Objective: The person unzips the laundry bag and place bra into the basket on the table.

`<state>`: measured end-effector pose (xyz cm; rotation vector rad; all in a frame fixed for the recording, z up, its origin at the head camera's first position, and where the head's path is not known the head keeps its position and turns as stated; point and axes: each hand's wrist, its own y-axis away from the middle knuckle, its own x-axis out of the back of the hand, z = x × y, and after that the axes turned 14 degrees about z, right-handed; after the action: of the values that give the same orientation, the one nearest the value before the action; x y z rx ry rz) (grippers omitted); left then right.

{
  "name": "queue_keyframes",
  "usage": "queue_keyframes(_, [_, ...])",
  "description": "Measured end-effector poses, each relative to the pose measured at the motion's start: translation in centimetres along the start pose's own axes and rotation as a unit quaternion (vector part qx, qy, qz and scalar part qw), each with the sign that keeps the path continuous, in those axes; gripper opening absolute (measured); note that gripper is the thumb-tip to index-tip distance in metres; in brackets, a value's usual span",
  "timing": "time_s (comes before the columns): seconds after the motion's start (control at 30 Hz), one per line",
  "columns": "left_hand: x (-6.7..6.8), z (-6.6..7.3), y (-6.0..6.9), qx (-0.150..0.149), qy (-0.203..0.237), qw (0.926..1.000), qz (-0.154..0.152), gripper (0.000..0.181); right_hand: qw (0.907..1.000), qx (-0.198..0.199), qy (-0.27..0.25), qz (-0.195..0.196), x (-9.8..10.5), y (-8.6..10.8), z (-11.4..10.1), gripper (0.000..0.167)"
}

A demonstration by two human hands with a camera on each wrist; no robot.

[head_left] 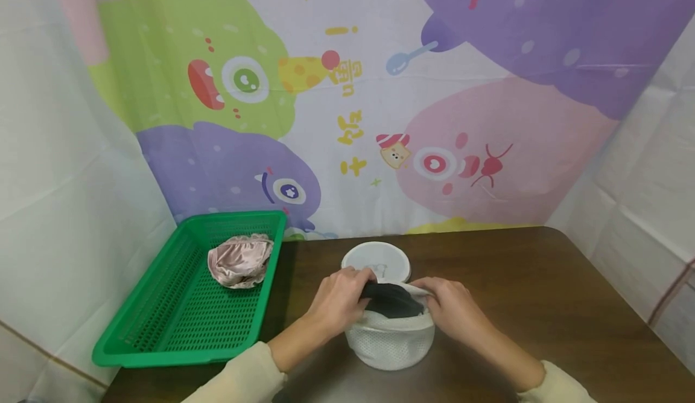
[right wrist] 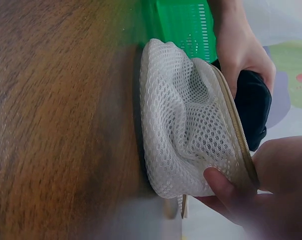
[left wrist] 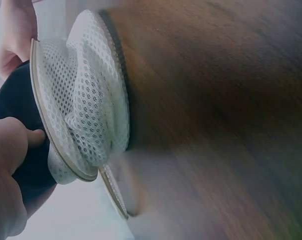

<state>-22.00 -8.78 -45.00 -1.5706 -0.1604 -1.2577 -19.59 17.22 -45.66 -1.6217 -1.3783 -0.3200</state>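
A round white mesh laundry bag (head_left: 391,345) stands on the table with its zipped lid (head_left: 374,255) folded back behind it. My left hand (head_left: 341,294) grips a piece of black cloth (head_left: 392,301) at the bag's mouth, with part of it showing inside the rim. In the left wrist view, the thumb presses on the black cloth (left wrist: 18,97) just beside the zipper edge. On the other side my right hand (head_left: 456,306) pinches the bag's rim. The right wrist view has its thumb on the outside of the mesh (right wrist: 175,120). The cloth's lower part is hidden.
Left of the bag sits a green plastic basket (head_left: 264,306) with slotted sides. A pink satin garment with a ruffled edge (head_left: 239,261) lies in it. The brown wooden table (head_left: 521,294) extends to the right, and a cartoon-print curtain (head_left: 347,204) hangs behind.
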Motion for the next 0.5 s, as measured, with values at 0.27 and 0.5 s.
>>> queue_keyframes(0.27, [0.64,-0.49,-0.05,0.054,0.043,0.997,0.036,0.035,1.0,0.002,0.001,0.004,0.03,-0.06,0.13,0.039])
queue_keyframes(0.5, [0.62,-0.88,0.14,0.055,0.051,0.9971,0.008,0.039,1.0,-0.004,0.0,0.0,0.02,-0.03,0.05,0.04])
